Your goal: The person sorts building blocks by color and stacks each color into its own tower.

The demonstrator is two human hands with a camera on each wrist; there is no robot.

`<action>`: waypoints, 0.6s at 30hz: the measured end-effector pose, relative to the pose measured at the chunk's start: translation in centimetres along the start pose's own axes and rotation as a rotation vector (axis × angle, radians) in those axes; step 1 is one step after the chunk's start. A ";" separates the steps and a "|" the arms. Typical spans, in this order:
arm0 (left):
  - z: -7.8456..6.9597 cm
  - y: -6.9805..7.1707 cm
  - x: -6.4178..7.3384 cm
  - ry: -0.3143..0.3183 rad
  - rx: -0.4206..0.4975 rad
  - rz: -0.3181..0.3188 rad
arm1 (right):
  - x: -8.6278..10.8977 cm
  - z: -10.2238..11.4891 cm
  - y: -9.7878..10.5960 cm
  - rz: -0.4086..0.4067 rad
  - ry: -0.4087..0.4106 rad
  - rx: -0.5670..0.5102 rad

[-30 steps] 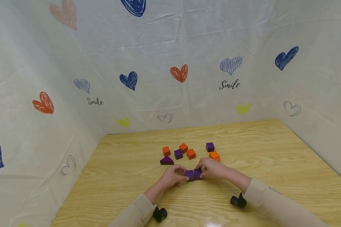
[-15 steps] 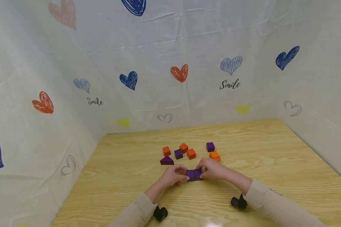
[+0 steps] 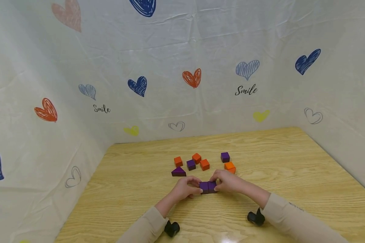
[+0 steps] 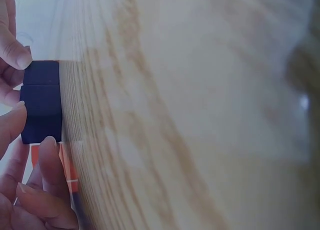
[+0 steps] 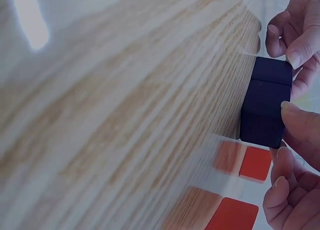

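Observation:
Two purple cube blocks stand side by side on the wooden table, their faces touching. My left hand (image 3: pixel 185 188) pinches the left purple cube (image 3: pixel 204 187) between thumb and fingers. On the other side, my right hand (image 3: pixel 227 180) pinches the right purple cube (image 3: pixel 212 187). The left wrist view has the left cube (image 4: pixel 41 112) nearer, with the right cube (image 4: pixel 42 72) flush behind it. From the right wrist, the right cube (image 5: pixel 265 109) is the near one. Fingertips cover the cubes' outer ends.
Behind the hands lie a purple triangular block (image 3: pixel 178 172), orange cubes such as this orange cube (image 3: pixel 204 164), and more purple cubes, one purple cube (image 3: pixel 225 157) farther right. Orange blocks (image 3: pixel 229 166) sit just beyond my right hand. A heart-printed sheet (image 3: pixel 158 111) surrounds the table (image 3: pixel 134 189).
A narrow gap between the two purple cubes has closed; the left cube has shifted slightly right against the other. During the last half second the hands have stayed nearly still.

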State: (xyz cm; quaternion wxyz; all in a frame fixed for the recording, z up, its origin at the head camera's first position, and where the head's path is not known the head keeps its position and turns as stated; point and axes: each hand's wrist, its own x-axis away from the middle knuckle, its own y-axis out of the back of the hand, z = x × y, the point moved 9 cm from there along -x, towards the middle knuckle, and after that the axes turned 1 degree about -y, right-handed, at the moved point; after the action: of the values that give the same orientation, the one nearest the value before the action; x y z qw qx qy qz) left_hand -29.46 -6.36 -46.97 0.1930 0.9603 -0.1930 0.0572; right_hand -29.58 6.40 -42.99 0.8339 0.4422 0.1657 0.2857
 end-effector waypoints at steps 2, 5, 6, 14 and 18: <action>0.0 0.0 0.0 0.002 0.005 0.002 | 0.0 0.0 0.0 -0.005 0.002 0.001; 0.0 0.0 0.0 0.004 0.008 0.003 | 0.1 0.1 0.0 -0.010 0.002 -0.002; 0.0 0.0 0.0 0.005 0.008 0.003 | 0.1 0.1 0.1 -0.011 0.000 -0.003; 0.0 0.0 0.0 0.001 0.010 0.002 | 0.1 0.1 0.0 -0.004 -0.021 -0.009; 0.0 0.0 0.0 -0.008 0.004 0.003 | 0.2 0.1 0.0 -0.001 -0.024 -0.022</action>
State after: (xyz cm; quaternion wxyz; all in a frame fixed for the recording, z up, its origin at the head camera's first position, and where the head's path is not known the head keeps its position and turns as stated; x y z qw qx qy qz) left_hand -29.44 -6.41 -46.97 0.1901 0.9606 -0.1953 0.0539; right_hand -29.38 6.42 -42.91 0.8408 0.4365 0.1526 0.2816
